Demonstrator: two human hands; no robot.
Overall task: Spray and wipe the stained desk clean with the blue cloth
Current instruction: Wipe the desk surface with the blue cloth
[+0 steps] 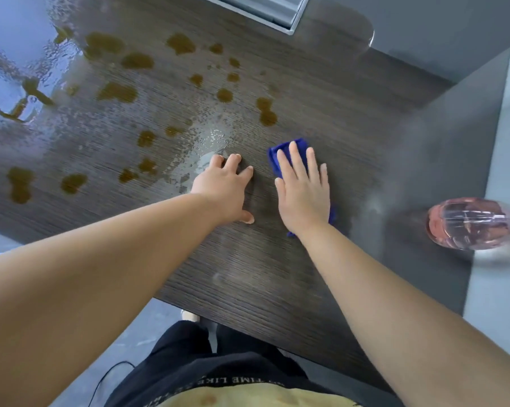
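Note:
The dark wood-grain desk carries several brown stains across its left and middle, with wet spray droplets among them. My right hand lies flat, fingers straight, pressing the folded blue cloth onto the desk near the middle. The cloth shows beyond my fingertips and under my wrist. My left hand rests on the bare desk just left of the cloth, fingers spread and lightly bent, holding nothing. The spray bottle, clear with pink liquid and a red top, stands at the desk's right edge.
A grey slotted panel sits at the desk's far edge. A grey partition rises at the back right. Light floor lies past the right edge. The near desk edge runs diagonally in front of my dark clothing.

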